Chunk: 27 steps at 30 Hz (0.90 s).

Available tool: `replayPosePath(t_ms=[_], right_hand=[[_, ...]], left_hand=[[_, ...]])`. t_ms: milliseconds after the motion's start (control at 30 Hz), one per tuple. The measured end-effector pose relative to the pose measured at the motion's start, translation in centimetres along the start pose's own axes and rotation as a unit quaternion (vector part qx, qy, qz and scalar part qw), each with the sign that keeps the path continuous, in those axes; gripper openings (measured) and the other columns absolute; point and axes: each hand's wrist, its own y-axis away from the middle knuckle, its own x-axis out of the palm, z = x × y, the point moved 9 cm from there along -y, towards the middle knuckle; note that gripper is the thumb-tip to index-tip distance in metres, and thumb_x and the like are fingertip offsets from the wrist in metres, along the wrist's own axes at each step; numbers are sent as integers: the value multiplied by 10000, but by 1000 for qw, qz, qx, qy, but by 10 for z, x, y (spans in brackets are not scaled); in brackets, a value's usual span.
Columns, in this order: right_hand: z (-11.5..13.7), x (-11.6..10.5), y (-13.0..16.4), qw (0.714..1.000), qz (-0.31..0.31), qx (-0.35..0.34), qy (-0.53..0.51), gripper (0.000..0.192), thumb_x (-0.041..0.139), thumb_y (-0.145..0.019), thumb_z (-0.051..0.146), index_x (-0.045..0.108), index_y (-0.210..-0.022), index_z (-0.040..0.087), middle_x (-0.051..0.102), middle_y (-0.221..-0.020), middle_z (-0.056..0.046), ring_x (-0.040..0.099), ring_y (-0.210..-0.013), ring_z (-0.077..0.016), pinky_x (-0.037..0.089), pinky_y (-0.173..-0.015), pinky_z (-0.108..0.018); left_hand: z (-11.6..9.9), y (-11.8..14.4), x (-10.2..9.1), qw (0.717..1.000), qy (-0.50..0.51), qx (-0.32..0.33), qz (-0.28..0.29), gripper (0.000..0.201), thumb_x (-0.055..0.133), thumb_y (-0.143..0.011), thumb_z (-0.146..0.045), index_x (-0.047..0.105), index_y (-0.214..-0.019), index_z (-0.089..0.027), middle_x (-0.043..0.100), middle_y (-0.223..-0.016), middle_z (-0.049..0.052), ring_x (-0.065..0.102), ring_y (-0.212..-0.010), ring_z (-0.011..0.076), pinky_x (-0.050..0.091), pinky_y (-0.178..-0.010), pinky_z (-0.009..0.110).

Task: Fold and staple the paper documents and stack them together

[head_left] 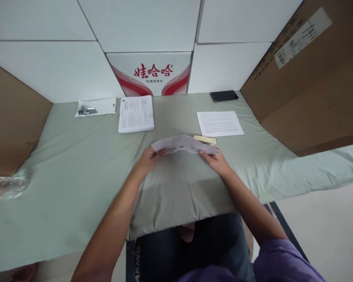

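My left hand (149,158) and my right hand (215,159) each grip one end of a printed white paper sheet (182,144), which bows upward in the middle just above the pale green cloth (85,172). A small cream-coloured object (205,139) lies right behind the sheet's right end.
A stack of printed papers (136,113) lies further back, a single printed sheet (219,123) to the right, a black phone (224,95) behind it. A clear bag with dark parts (91,108) sits back left. Cardboard boxes (312,82) flank the cloth; white boxes (153,70) line the back.
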Motion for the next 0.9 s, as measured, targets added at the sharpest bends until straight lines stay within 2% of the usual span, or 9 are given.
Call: replayPosePath(t_ms=[100, 233, 300, 433, 633, 733, 833, 900], right_hand=[[4, -8, 0, 999, -26, 8, -42, 446, 652, -900, 586, 765, -1077, 194, 772, -1066, -94, 720, -1012, -264, 571, -918, -406], [12, -25, 3, 995, -64, 21, -74, 445, 651, -885, 623, 776, -975, 206, 755, -859, -61, 697, -768, -229, 569, -698, -357], [16, -27, 4, 996, -58, 26, -64, 420, 666, -881, 609, 782, -933, 209, 742, -803, -53, 679, -717, -220, 555, -662, -347], [19, -22, 5, 998, -48, 29, -36, 380, 653, -911, 560, 792, -924, 207, 770, -875, -69, 719, -826, -246, 578, -760, -375], [12, -18, 5, 995, -89, -22, -29, 356, 641, -926, 531, 791, -978, 213, 787, -1001, -75, 733, -996, -257, 579, -922, -397], [-3, -7, 3, 998, -58, -15, -20, 373, 656, -907, 551, 785, -973, 207, 787, -1007, -78, 731, -1017, -261, 565, -979, -420], [-17, 4, 1, 999, -7, 10, -33, 406, 670, -893, 558, 771, -1054, 198, 779, -1091, -93, 721, -1082, -267, 550, -1017, -445], [-21, 6, 0, 998, 5, 21, -54, 431, 705, -872, 540, 750, -1125, 193, 758, -1176, -108, 703, -1141, -267, 534, -1045, -448]], left_hand=[[-4, 1, -8, 999, 25, -7, -30, 464, 641, -891, -533, 763, -1133, -156, 781, -1113, 132, 695, -1149, 289, 500, -1082, 461], [-11, 3, -18, 997, 54, -23, -59, 475, 703, -840, -539, 774, -1093, -143, 782, -1064, 149, 706, -1109, 332, 529, -1046, 502], [-17, 4, -20, 996, 52, -18, -70, 461, 713, -834, -524, 775, -1102, -153, 781, -1053, 145, 696, -1138, 342, 520, -1062, 516], [-24, 6, -18, 996, 27, 4, -79, 394, 700, -855, -476, 779, -1097, -175, 778, -1080, 133, 685, -1174, 329, 518, -1075, 508], [-14, 10, -32, 992, 19, 2, -123, 396, 735, -812, -486, 791, -1017, -152, 793, -1064, 129, 741, -1033, 311, 574, -987, 480], [-6, 7, -30, 997, -1, 5, -83, 410, 736, -817, -505, 793, -1044, -169, 795, -1068, 121, 736, -1059, 301, 560, -1011, 473], [6, 3, -23, 999, -22, -19, -34, 455, 737, -818, -530, 786, -1085, -165, 790, -1085, 128, 715, -1119, 309, 528, -1056, 479], [9, 2, -22, 999, -19, -30, -37, 492, 729, -825, -547, 778, -1108, -148, 783, -1114, 135, 698, -1157, 320, 500, -1090, 481]])
